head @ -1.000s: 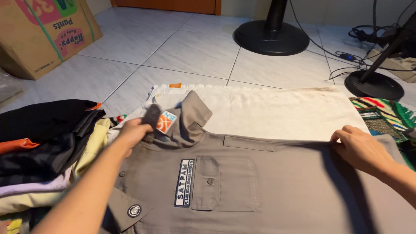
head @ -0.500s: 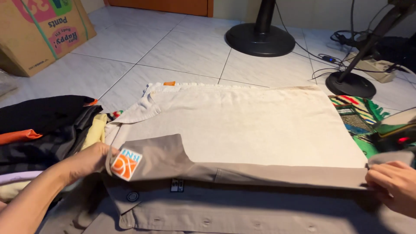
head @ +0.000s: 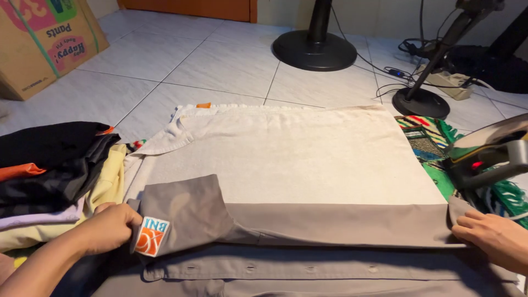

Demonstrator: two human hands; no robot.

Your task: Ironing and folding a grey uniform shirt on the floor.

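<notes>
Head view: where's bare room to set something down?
Free: the white cloth between the grey shirt and floor tiles. Crowded: clothes pile left, iron on patterned mat right, fan bases and cables beyond.

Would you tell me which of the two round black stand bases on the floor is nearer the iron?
The smaller base, on the right with a slanted pole, is nearer the iron; the larger one sits further left.

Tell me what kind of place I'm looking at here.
Most likely a room at home, set up for ironing on the floor: a cream ironing cloth spread on pale floor tiles, an iron standing at its right, a pile of folded clothes and a standing fan's base.
</notes>
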